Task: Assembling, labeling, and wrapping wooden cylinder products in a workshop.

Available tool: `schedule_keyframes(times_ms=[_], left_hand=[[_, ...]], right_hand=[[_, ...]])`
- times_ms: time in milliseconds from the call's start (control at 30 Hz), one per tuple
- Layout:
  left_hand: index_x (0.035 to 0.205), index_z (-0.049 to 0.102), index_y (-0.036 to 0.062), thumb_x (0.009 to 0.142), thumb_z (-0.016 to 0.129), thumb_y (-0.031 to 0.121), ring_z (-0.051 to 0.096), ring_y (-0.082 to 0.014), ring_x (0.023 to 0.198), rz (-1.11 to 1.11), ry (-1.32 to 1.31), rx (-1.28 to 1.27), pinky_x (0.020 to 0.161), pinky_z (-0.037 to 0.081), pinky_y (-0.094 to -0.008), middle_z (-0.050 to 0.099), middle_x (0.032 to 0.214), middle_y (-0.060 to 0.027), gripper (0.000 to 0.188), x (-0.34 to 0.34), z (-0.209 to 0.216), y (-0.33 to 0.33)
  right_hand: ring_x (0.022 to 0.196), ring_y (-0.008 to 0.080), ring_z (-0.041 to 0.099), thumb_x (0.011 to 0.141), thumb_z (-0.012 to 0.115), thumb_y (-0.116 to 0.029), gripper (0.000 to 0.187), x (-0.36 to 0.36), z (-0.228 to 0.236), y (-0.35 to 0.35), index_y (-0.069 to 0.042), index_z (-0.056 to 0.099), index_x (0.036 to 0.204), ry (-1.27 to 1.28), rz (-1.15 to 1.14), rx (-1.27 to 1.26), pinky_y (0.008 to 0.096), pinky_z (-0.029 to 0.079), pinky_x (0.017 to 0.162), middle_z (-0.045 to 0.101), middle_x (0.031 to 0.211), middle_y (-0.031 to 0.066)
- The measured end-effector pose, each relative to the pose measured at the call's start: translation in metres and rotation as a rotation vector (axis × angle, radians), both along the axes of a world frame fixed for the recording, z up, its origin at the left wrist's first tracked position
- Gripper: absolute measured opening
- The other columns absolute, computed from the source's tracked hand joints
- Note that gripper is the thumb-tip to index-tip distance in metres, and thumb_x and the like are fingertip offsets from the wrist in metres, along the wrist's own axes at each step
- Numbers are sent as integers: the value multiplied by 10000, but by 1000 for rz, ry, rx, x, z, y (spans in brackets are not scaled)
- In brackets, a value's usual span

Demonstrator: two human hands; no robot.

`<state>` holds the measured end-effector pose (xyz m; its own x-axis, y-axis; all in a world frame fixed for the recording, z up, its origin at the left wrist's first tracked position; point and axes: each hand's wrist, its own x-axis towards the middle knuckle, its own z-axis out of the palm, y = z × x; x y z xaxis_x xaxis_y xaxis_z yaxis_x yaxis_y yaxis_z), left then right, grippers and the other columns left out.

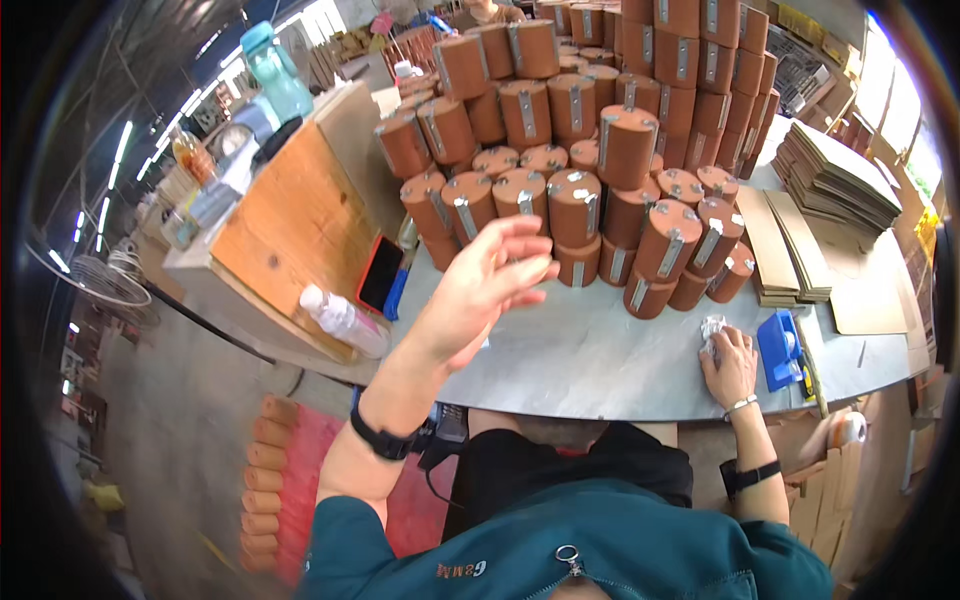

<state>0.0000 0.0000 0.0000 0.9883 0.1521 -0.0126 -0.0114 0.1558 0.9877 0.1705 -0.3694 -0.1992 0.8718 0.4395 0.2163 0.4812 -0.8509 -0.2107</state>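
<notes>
My left hand (492, 285) is raised over the metal-topped table, its fingers spread and nothing in them. Just beyond it stand stacked reddish-brown cylinders (521, 193), with grey metal strips down their sides and small metal pieces on their tops. Low on the table at the right, my right hand (730, 368) has its fingers bent round a small crumpled silvery-white piece (712, 326); its exact kind does not show. Beside that hand is a blue tape dispenser (778, 350). One cylinder (627, 147) sits higher than its neighbours at the front of the stacks.
Flat cardboard sheets (835, 175) are piled at the right. A wooden box (290, 235) stands at the left, near a clear bottle (343, 318), a dark-screened phone (381, 274) and a blue-handled tool (396, 294). More brown cylinders (262, 480) lie in a row on the floor.
</notes>
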Motion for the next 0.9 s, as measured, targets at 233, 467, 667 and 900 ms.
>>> schedule_keyframes(times_ms=[233,467,667,900], left_hand=[[1573,143,-47,732,915,292,420,-350,1409,377,-99,686,1138,401,-441,354,1540,-275,1191,196,26,-20],[1376,443,-17,670,968,229,611,-224,1176,343,-304,523,1028,497,-374,617,1281,-138,914,245,-12,-21],[1404,404,28,742,898,87,603,-183,1155,236,-444,410,1002,514,-341,602,1262,-93,829,129,5,-44],[1405,466,56,687,937,342,635,-276,1183,222,-95,684,1036,485,-377,633,1258,-154,905,-1,-127,-72]], right_hand=[[1265,390,499,764,769,-251,650,-2,43,-13,-111,555,1362,37,91,34,529,438,969,562,1373,119],[1193,404,543,774,765,-232,487,5,20,-12,-112,640,1230,37,69,67,529,486,920,582,1330,106],[1112,417,553,727,753,-93,277,9,14,-11,-15,679,982,-115,73,279,481,485,909,609,1199,172],[989,418,560,724,714,-34,204,18,0,-12,-9,639,913,-101,128,348,484,464,901,618,1045,182]])
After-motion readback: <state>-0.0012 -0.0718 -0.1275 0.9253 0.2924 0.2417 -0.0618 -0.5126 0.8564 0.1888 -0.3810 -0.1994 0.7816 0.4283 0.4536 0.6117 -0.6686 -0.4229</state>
